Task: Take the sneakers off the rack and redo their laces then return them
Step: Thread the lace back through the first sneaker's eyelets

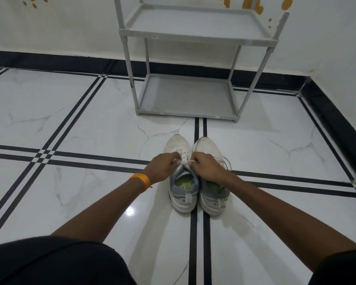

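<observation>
Two white sneakers with grey heels stand side by side on the floor, toes pointing away from me. Over the left sneaker (180, 145), my left hand (162, 167) and my right hand (206, 165) each pinch an end of its white lace (184, 162), pulled taut between them. My right hand partly covers the right sneaker (209, 146), whose lace loops (227, 161) hang loose on its right side. An orange band is on my left wrist.
A grey two-shelf rack (193, 36) stands against the white wall just beyond the sneakers, both shelves bare. The floor is glossy white tile with black stripes (70, 159). A black skirting (327, 112) runs along the walls, with a corner at the right.
</observation>
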`<state>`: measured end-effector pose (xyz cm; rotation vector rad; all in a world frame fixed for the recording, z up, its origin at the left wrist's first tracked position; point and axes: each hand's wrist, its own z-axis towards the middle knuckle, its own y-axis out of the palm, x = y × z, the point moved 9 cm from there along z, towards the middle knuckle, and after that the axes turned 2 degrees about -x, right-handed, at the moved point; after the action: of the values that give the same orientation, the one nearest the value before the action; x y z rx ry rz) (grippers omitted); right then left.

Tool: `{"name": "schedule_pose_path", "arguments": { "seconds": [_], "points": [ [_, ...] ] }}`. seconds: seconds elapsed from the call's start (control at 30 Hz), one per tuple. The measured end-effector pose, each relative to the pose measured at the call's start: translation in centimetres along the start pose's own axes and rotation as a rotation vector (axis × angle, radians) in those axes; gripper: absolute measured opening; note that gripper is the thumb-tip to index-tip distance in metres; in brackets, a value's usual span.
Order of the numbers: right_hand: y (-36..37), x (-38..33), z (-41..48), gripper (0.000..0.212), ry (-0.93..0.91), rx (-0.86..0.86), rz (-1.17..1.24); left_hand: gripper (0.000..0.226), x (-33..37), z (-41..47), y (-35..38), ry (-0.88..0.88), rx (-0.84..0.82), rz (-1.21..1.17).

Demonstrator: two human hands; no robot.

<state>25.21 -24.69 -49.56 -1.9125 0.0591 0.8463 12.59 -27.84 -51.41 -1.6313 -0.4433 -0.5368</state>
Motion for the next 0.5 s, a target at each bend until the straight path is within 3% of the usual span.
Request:
{"name": "schedule_pose_path", "arguments": {
  "seconds": [0.17,0.37,0.5],
  "points": [
    [-0.2,0.4,-0.1,0.020,0.040,0.077,0.086,0.037,-0.7,0.2,-0.6,-0.075,0.116,0.174],
    [-0.2,-0.2,-0.4,0.010,0.040,0.214,0.173,0.059,-3.6,-0.5,0.4,-0.438,0.274,-0.330],
    [0.6,0.9,-0.2,0.012,0.155,0.226,0.254,0.041,-4.5,-0.9,0.4,-0.511,0.340,-0.396]
  ]
}}
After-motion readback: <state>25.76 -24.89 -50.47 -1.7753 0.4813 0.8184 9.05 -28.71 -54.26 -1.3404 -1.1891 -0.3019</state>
